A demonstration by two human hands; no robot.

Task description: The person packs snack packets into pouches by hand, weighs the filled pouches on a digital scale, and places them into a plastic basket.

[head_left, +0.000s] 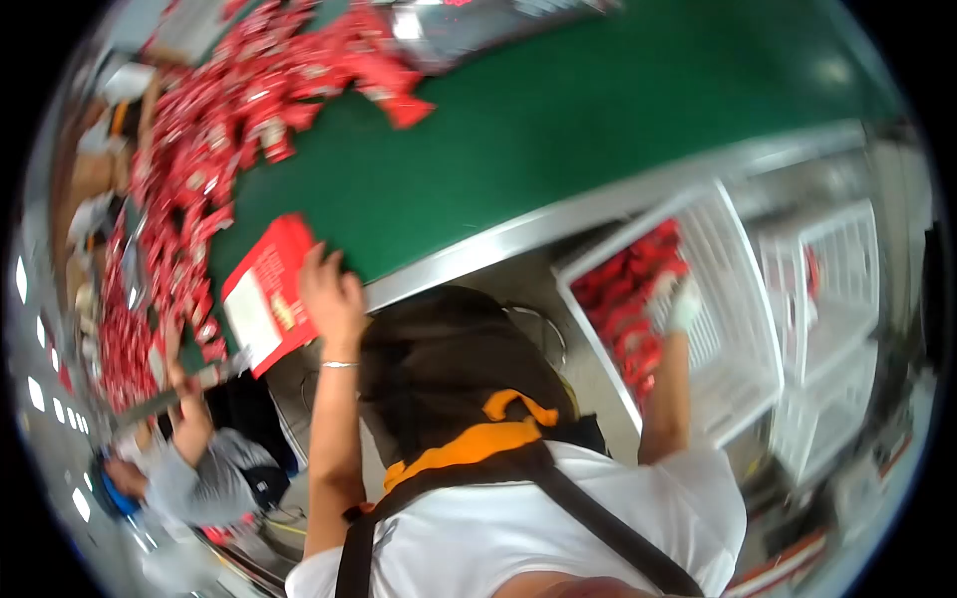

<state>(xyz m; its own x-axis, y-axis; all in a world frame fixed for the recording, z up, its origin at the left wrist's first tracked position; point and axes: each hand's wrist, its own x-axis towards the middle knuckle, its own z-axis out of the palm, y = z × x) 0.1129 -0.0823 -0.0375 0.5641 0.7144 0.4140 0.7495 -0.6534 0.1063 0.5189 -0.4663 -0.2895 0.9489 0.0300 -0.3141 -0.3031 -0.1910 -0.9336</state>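
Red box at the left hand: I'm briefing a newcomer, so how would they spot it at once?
Start at the green table, then follow its metal edge to the left hand. The red box sits against that hand. Unlike the small, crinkled red packets heaped beyond, it is larger and flat-faced, with a broad pale panel.

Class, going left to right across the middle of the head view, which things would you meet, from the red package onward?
Red package, left hand, brown apron, gloved right hand, upper far-right crate.
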